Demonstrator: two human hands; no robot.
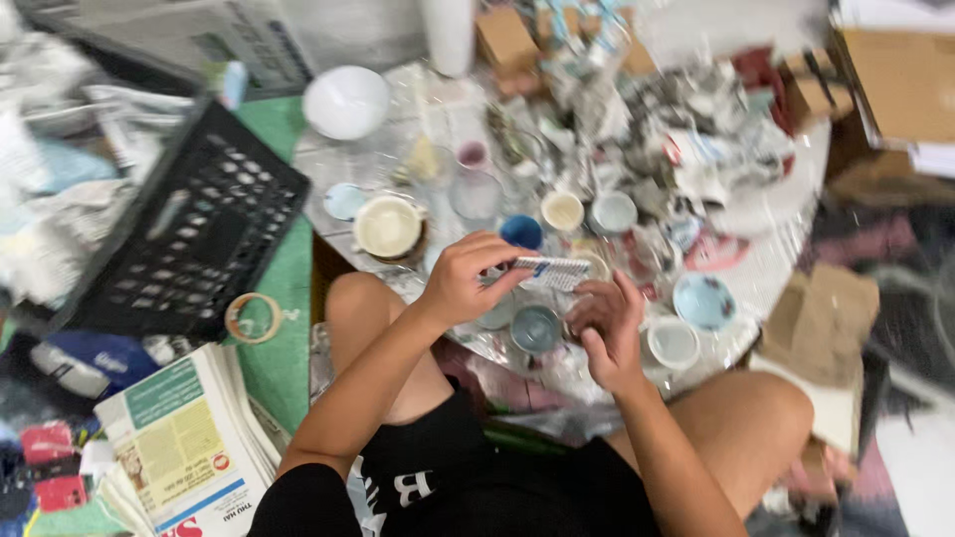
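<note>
Left hand (460,283) gripping white comb (550,270), right hand (607,323) curled beside, grip unclear; risks knocking cups (537,328) just beneath if dropped.

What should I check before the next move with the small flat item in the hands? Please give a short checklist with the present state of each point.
1. Left hand has a grip on the flat white item: ok.
2. Right hand also has a grip on the item: cannot tell, its fingers curl just below it.
3. Item held above the low table, apart from the cups: ok.
4. Free space on the table to put it down: not ok, crowded with cups and paper.
5. Picture sharp enough to tell what the item is: not ok, blurred.
</note>
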